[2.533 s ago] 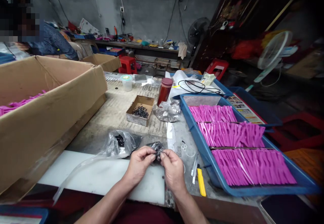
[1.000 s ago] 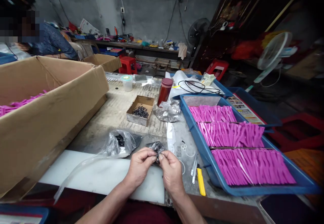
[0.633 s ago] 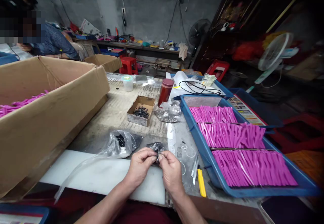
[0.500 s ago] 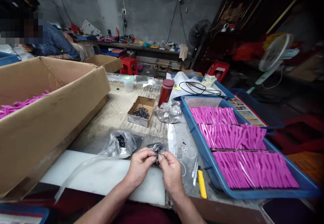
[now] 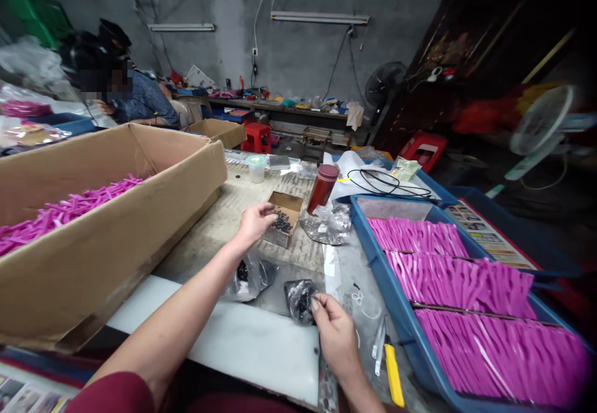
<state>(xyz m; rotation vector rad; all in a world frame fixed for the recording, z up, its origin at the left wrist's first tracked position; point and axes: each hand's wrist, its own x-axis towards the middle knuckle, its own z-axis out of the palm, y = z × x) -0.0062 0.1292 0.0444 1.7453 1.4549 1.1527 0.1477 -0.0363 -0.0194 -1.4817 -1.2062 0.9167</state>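
Two hands: our left hand pinches black screws in a small cardboard box; our right hand pinches a small plastic bag.

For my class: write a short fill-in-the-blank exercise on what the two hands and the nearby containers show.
1. The left hand reaches into the small ____ box of black parts.
2. The right hand pinches a small ____ bag.
3. The blue tray holds rows of ____ pieces.

Missing words: cardboard; plastic; pink
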